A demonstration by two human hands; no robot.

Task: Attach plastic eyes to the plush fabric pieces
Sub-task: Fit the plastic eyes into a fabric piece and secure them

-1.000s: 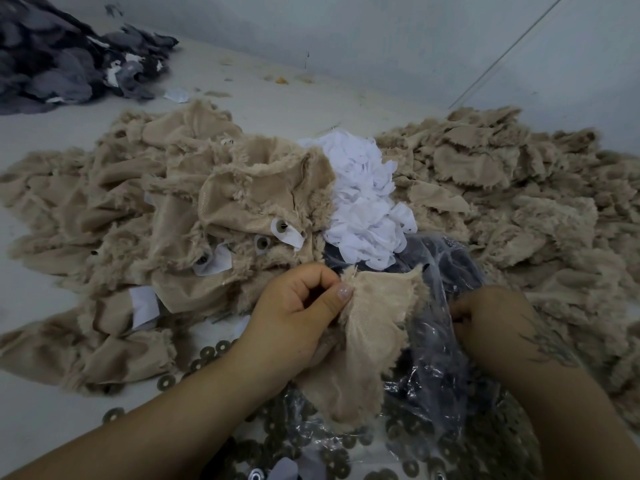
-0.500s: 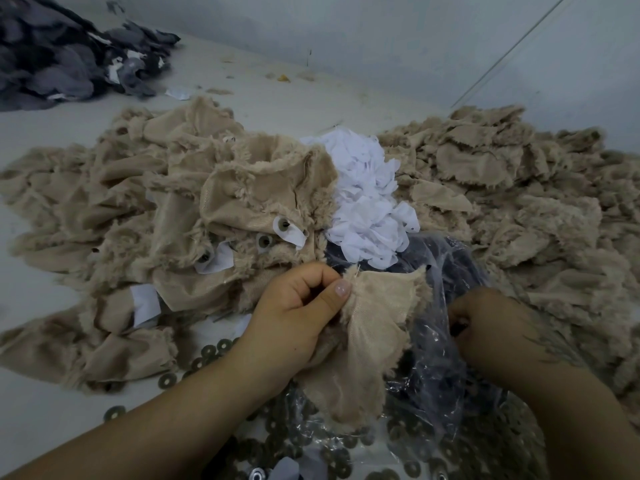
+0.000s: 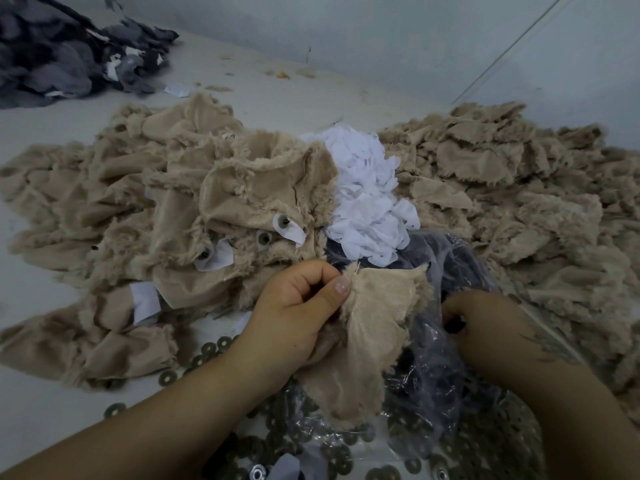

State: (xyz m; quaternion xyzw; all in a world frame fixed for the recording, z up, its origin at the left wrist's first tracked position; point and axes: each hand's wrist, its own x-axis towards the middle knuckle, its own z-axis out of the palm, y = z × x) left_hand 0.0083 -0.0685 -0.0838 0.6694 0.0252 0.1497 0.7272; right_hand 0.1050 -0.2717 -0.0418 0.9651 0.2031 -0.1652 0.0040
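Note:
My left hand (image 3: 298,313) grips a beige plush fabric piece (image 3: 367,341), thumb pressed on its upper edge, the cloth hanging down to the right. My right hand (image 3: 485,327) reaches into a clear plastic bag (image 3: 446,375) of dark parts, fingers curled inside; what they hold is hidden. Beige pieces with plastic eyes (image 3: 284,222) and white patches fitted lie just beyond my left hand. Flat round washers (image 3: 207,349) are scattered on the table around my left wrist.
A big heap of beige plush pieces (image 3: 526,188) fills the right side, another heap (image 3: 104,209) the left. A pile of white fabric patches (image 3: 367,202) sits between them. Dark grey fabric pieces (image 3: 62,57) lie far left. A wall (image 3: 381,36) runs behind the table.
Almost nothing has moved. My right hand has shifted slightly inside the plastic bag; my left hand keeps its grip on the beige piece.

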